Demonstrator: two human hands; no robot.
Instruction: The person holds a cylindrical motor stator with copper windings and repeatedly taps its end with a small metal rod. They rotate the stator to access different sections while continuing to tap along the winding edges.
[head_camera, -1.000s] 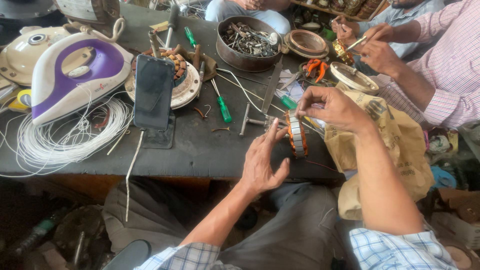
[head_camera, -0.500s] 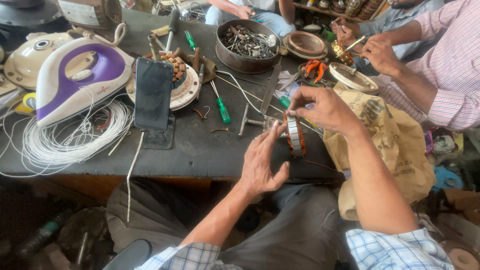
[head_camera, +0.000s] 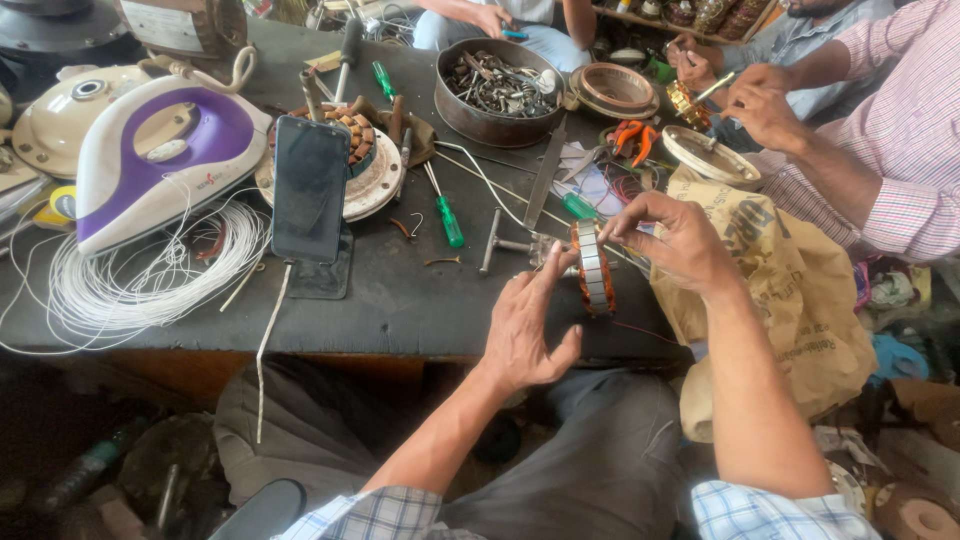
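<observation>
Two hands on stator (head_camera: 592, 268), stood on edge near front of surface (head_camera: 400, 300). Left hand (head_camera: 530, 325) open, fingertips steadying near face, likely to stop rolling. Right hand (head_camera: 680, 240) pinches top rim from far side. Copper windings partly hidden by fingers. Screwdriver (head_camera: 445, 212) just left. Wire ends unclear. Co-worker's hands apart, upper right.

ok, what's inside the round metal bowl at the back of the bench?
The round metal bowl holds a heap of small metal parts, apparently screws and bits of hardware. The pile covers the bottom of the bowl, and the near wall hides the lowest pieces.
</observation>
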